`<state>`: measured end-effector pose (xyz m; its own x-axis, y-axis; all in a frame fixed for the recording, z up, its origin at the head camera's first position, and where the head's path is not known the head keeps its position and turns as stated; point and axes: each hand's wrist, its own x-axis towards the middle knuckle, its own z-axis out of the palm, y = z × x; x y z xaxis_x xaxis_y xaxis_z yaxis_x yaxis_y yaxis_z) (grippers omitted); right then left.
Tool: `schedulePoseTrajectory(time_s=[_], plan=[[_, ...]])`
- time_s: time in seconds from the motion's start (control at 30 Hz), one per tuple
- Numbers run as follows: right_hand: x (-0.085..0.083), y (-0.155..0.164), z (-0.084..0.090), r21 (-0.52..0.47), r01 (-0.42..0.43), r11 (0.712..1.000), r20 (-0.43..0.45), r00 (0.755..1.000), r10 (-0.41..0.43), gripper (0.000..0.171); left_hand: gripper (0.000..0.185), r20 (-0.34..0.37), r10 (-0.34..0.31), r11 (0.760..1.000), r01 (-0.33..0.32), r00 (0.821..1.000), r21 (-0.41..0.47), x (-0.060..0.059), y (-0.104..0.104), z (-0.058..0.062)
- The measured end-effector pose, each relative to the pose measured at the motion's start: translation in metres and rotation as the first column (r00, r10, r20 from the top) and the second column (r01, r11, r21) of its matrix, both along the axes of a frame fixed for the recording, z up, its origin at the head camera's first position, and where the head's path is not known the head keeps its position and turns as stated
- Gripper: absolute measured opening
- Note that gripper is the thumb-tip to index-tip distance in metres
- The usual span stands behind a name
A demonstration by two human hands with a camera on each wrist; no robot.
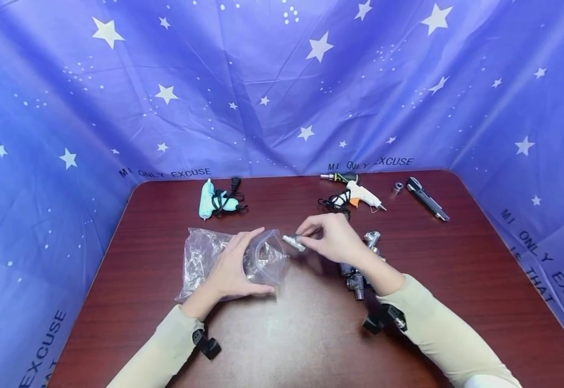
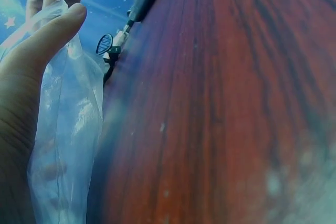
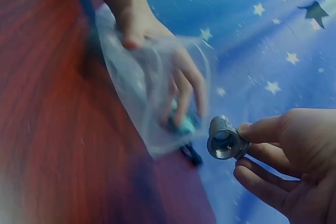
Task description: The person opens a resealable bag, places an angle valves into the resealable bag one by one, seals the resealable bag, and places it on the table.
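My left hand lies over a clear plastic bag on the dark red table, gripping its open mouth; the bag has metal pieces inside. My right hand pinches a small silver pipe fitting between thumb and fingers, just right of the bag's mouth. In the right wrist view the fitting shows its threaded opening, with the bag and left hand beyond it.
A pile of metal fittings lies under my right forearm. At the back are a mint glue gun, a white glue gun, a screwdriver, a small socket and a dark tool. Starry blue cloth surrounds the table.
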<state>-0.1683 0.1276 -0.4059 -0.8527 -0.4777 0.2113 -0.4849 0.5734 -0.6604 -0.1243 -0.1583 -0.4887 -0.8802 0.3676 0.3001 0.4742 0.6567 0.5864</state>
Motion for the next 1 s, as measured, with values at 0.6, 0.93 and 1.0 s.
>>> schedulePoseTrajectory(time_s=[0.6, 0.93, 1.0], plan=[[0.009, -0.073, -0.044, 0.014, -0.082, 0.997, 0.065, 0.995, 0.081, 0.004, 0.134, 0.02, 0.001, 1.0, -0.001, 1.0, 0.012, 0.0, 0.005, 0.002], [0.01, -0.084, -0.053, 0.036, -0.137, 0.99, 0.056, 0.989, 0.135, 0.003, 0.133, 0.02, 0.003, 1.0, -0.003, 1.0, -0.007, 0.002, 0.008, 0.004], [0.01, -0.085, -0.054, 0.05, -0.143, 0.989, 0.034, 0.989, 0.141, 0.005, 0.133, 0.014, 0.006, 1.0, -0.005, 1.0, -0.015, 0.002, 0.009, 0.005]])
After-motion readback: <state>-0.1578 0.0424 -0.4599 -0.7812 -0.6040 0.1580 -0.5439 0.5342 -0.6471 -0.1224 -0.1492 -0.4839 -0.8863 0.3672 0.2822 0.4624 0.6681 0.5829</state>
